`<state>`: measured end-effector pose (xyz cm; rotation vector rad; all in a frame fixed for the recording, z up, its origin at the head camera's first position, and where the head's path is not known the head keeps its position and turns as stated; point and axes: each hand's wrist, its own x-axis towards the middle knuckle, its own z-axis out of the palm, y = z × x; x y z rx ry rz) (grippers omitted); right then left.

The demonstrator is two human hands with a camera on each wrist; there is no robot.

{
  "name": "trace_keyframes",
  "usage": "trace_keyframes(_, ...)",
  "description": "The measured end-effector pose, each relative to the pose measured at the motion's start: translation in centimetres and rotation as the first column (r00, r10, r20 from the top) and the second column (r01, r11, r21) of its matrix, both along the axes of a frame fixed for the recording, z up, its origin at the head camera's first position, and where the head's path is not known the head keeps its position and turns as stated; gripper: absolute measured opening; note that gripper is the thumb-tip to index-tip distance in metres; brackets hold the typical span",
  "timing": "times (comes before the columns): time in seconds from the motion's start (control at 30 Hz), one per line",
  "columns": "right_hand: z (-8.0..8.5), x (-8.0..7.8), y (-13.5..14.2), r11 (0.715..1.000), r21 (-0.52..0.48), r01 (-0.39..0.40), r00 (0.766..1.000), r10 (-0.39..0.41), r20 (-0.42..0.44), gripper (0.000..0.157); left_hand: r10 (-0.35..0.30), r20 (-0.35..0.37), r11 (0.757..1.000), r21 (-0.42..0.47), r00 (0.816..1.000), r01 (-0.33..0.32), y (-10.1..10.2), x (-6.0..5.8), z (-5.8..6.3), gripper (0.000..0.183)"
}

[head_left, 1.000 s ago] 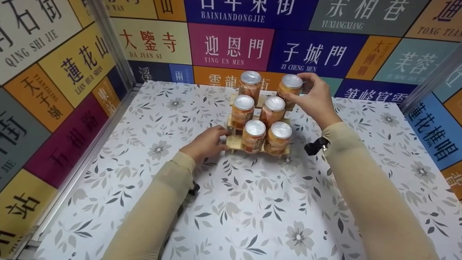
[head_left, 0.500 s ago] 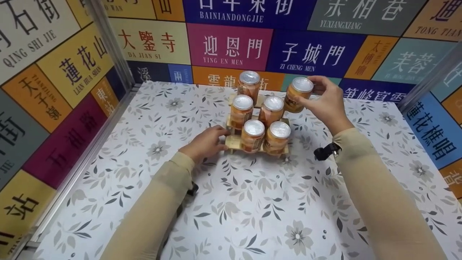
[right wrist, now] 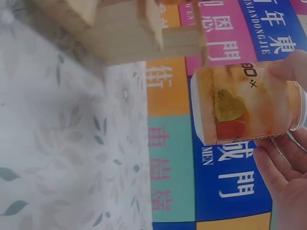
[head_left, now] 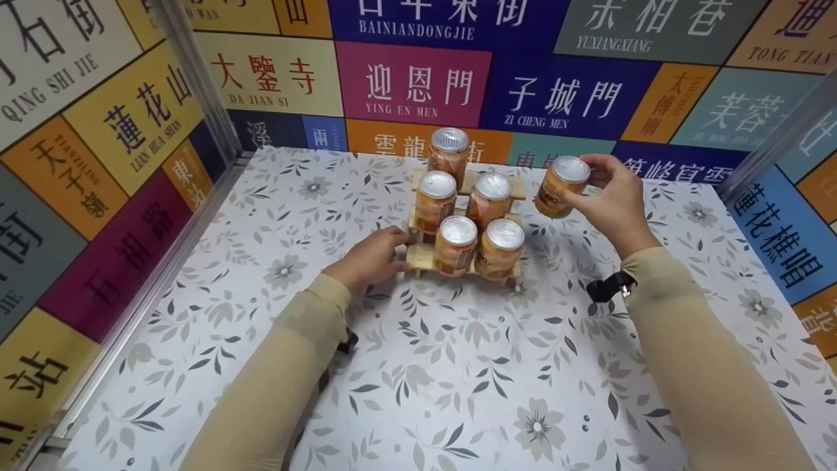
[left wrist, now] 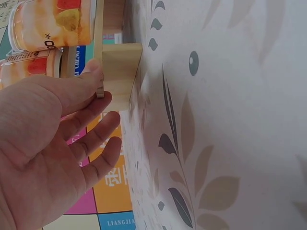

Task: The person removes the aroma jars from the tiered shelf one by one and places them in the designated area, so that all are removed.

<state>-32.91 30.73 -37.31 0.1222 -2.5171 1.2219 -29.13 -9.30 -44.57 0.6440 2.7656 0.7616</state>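
Observation:
A three-step wooden rack [head_left: 422, 256] stands on the table, bearing several orange-labelled cans with silver lids. Two front cans [head_left: 456, 247] share the lowest step, two more the middle one. On the left of the top step is a single can [head_left: 448, 157]. My left hand [head_left: 373, 260] pinches the left end of the lowest step; in the left wrist view the thumb [left wrist: 88, 76] lies over the board and the index finger under it. Right of the rack, my right hand [head_left: 618, 203] grips another can [head_left: 559, 190] between thumb and fingers, raised above the table.
A floral cloth [head_left: 418, 379] covers the table. Colourful sign panels [head_left: 418, 85] with Chinese lettering line the walls behind and on both sides. A metal post [head_left: 203, 85] stands at the back left corner.
My right hand has lifted the can off the right of the top step and carried it right and a little nearer. My left hand has stayed at the rack.

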Motion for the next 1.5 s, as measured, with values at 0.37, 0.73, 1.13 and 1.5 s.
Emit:
trace_keyframes(0.37, -2.8, -0.5, 0.9, 0.999, 0.036, -0.002, 0.997, 0.0, 0.073, 0.067, 0.016, 0.001, 1.0, 0.021, 1.0, -0.016, 0.0, 0.2, 0.0, 0.056)
trace_keyframes(0.73, -5.1, -1.0, 2.2, 0.999, 0.05, -0.005, 0.993, -0.001, 0.122, 0.068, -0.021, -0.039, 1.0, 0.004, 0.999, 0.021, -0.2, 0.1, -0.1, 0.053)
trace_keyframes(1.13, -6.9, -1.3, 2.9, 0.998, 0.029, -0.049, 0.988, 0.044, 0.149, 0.065, 0.002, -0.025, 1.0, 0.0, 1.0, -0.002, -0.1, 0.2, -0.1, 0.057)
trace_keyframes(1.5, -7.3, -1.2, 2.8, 0.997, 0.048, -0.062, 0.985, 0.053, 0.167, 0.066, -0.003, -0.014, 1.0, 0.0, 1.0, 0.003, -0.2, 0.2, 0.0, 0.056)
